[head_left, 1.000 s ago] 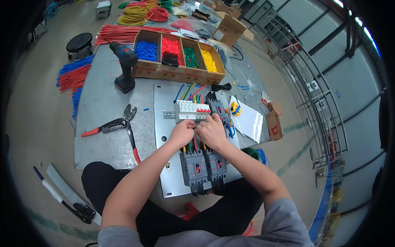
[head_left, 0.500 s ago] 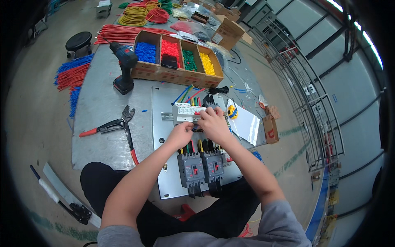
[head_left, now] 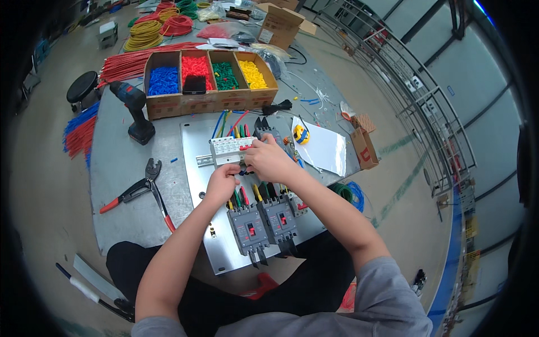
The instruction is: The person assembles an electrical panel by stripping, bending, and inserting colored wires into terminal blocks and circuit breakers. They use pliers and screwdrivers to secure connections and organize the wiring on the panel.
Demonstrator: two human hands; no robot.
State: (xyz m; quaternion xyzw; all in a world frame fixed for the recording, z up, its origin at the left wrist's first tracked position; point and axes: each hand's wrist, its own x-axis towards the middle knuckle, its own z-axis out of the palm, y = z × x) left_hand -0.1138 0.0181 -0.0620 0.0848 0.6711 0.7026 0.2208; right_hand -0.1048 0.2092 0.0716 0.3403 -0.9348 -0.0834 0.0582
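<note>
You have both hands over the metal plate [head_left: 193, 137], close together at the low edge of the white switch block [head_left: 227, 147]. That block sits on the upper part of the plate, on a short metal rail [head_left: 205, 160] that pokes out on its left side. Your left hand [head_left: 222, 182] has its thumb and first finger bent close together just under the block. Your right hand [head_left: 269, 160] lies over the block's right end, with its fingers curled down. I cannot tell if the fingers of either hand are pinching something, because your hands hide that spot.

Red, green, yellow and blue wires [head_left: 238, 118] stick up behind the block. Nearer to you, two gray switches [head_left: 264, 223] with red levers stand side by side on the plate. A third gray switch [head_left: 268, 132] is just past your right hand.

Left of the plate, the big pliers [head_left: 137, 190] with red grips lie open on the table [head_left: 112, 168], and a drill [head_left: 135, 112] stands upright. Past the plate is a cardboard box [head_left: 213, 102] with blue, red, green and yellow bits in four parts. To the right, a yellow and blue tape measure [head_left: 301, 135] rests on a white sheet [head_left: 325, 149].
</note>
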